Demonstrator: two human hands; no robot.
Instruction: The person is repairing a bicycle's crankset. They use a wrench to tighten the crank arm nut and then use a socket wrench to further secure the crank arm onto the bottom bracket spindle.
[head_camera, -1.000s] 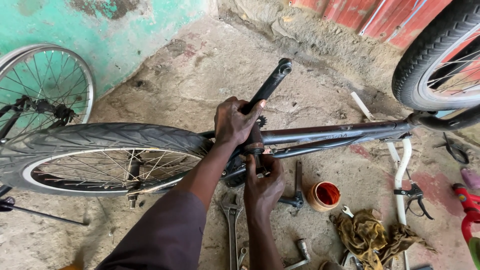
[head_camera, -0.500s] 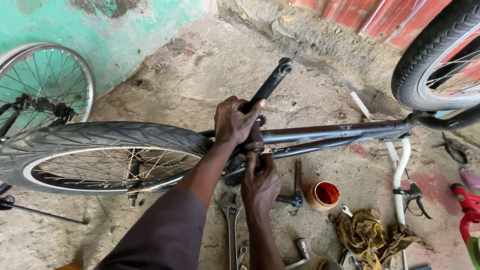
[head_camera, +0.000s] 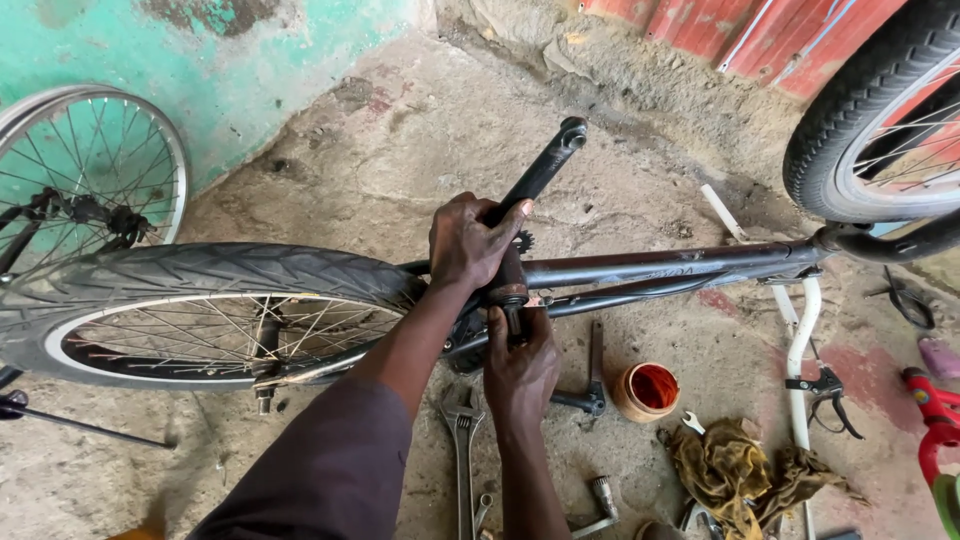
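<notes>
**Holding the crank at the bottom bracket of a lying bicycle**

Gripping the long black metal crank arm (head_camera: 540, 170) near its lower end, the left hand (head_camera: 470, 240) is closing its fingers around the arm, probably to keep it from turning. The right hand (head_camera: 520, 365) is closing from below around the short rusty brown axle end (head_camera: 510, 300) at the bottom bracket, just under the left hand; whether it is holding a small tool there I cannot tell. The dark metal bicycle frame (head_camera: 660, 270) is lying on its side across the middle of the dirty concrete floor (head_camera: 400, 140), so the bracket is facing up and is easy to reach. The black-tyred spoked rear wheel (head_camera: 200, 300) is lying toward the left edge of the floor. Near the lower edge, a grey adjustable wrench (head_camera: 462, 450), a round orange grease tin (head_camera: 648, 390) and an oily yellow-brown rag (head_camera: 735, 470) are waiting within reach.
</notes>
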